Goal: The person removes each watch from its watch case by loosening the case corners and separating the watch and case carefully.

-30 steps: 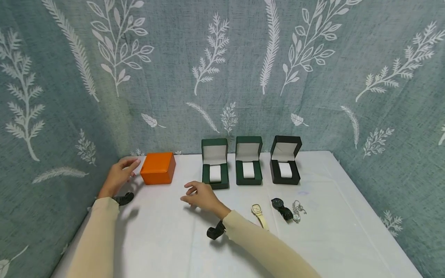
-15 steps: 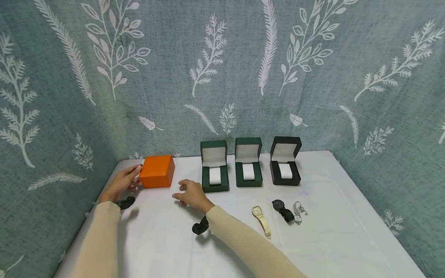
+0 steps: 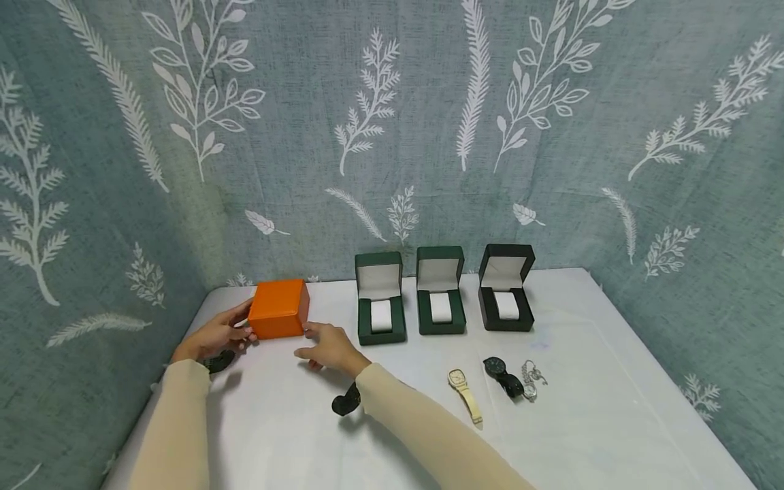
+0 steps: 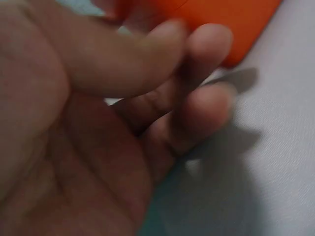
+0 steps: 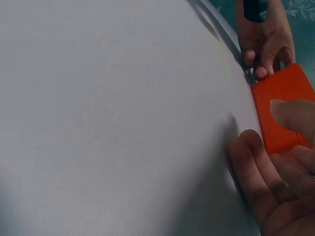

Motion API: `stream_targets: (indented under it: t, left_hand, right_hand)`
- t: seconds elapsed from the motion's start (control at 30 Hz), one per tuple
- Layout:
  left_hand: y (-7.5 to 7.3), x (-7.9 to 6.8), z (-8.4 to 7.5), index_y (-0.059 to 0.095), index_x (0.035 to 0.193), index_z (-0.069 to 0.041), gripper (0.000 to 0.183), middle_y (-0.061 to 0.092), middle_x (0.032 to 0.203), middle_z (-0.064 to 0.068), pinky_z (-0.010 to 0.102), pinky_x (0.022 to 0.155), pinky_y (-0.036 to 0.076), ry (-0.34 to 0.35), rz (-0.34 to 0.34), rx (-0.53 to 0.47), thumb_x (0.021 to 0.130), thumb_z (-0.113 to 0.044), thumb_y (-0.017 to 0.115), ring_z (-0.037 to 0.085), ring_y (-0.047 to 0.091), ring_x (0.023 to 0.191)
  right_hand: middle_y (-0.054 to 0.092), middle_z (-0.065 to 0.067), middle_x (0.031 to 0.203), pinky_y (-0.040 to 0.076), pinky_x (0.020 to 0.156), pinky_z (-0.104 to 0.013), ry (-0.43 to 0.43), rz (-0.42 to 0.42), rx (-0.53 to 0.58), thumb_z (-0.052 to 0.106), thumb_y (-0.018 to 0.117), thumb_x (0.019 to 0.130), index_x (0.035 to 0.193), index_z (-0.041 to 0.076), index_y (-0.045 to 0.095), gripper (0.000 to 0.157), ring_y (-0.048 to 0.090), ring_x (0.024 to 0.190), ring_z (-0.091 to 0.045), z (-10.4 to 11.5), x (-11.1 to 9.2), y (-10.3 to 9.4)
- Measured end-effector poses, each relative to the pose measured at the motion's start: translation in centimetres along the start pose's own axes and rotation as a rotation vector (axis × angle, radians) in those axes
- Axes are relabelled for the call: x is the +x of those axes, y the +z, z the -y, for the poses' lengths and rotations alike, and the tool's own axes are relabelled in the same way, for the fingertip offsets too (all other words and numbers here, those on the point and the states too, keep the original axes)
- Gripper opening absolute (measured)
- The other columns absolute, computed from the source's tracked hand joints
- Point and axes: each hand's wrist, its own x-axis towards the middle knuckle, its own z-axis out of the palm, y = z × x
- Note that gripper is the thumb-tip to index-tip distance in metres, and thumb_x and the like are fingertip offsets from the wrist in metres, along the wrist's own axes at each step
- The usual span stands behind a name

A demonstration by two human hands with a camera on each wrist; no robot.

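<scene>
A closed orange box (image 3: 278, 307) stands at the back left of the table. At its left side is my left hand (image 3: 216, 333), fingertips right at the box and fingers loosely bent. My right hand (image 3: 333, 350) comes in from the right, with its index fingertip at the box's front right corner and its thumb apart from it. In the left wrist view, the thumb and fingers overlap the orange box (image 4: 241, 24). The right wrist view has the orange box (image 5: 278, 125) between both hands, partly hidden by the right thumb (image 5: 295, 115).
Two green watch boxes (image 3: 381, 337) (image 3: 441, 328) and a black watch box (image 3: 507, 321) stand with raised lids and white cushions. In front lie a gold watch (image 3: 465, 395), a black watch (image 3: 502, 376) and a silver chain watch (image 3: 531, 381). Patterned cloth (image 3: 294, 136) hangs behind.
My right hand has moved left, away from the nearest green watch box and up to the orange box. The left hand has come in against the box's left side.
</scene>
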Motion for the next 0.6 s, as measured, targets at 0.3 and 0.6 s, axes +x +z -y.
stream_targets:
  t: [0.3, 0.6]
  left_hand:
    - [-0.36, 0.01, 0.04, -0.014, 0.164, -0.019, 0.103, -0.002, 0.165, 0.035, 0.038, 0.068, 0.054, 0.047, 0.031, 0.062, 0.1, -0.003, 0.065, 0.023, 0.063, 0.085]
    - [-0.25, -0.07, 0.15, -0.004, 0.166, -0.016, 0.102, 0.017, 0.161, 0.034, 0.036, 0.068, 0.051, -0.04, 0.018, 0.081, 0.098, -0.012, 0.072, 0.023, 0.06, 0.081]
  right_hand:
    - [0.071, -0.003, 0.067, 0.05, 0.067, -0.023, 0.04, 0.032, 0.004, 0.03, 0.076, 0.096, 0.156, 0.018, 0.048, 0.067, 0.07, 0.058, -0.016, -0.15, 0.59, -0.41]
    - [0.07, -0.002, 0.071, 0.051, 0.058, -0.025, 0.051, -0.004, 0.039, 0.029, 0.074, 0.097, 0.154, 0.019, 0.051, 0.062, 0.069, 0.056, -0.019, -0.65, 0.54, -0.79]
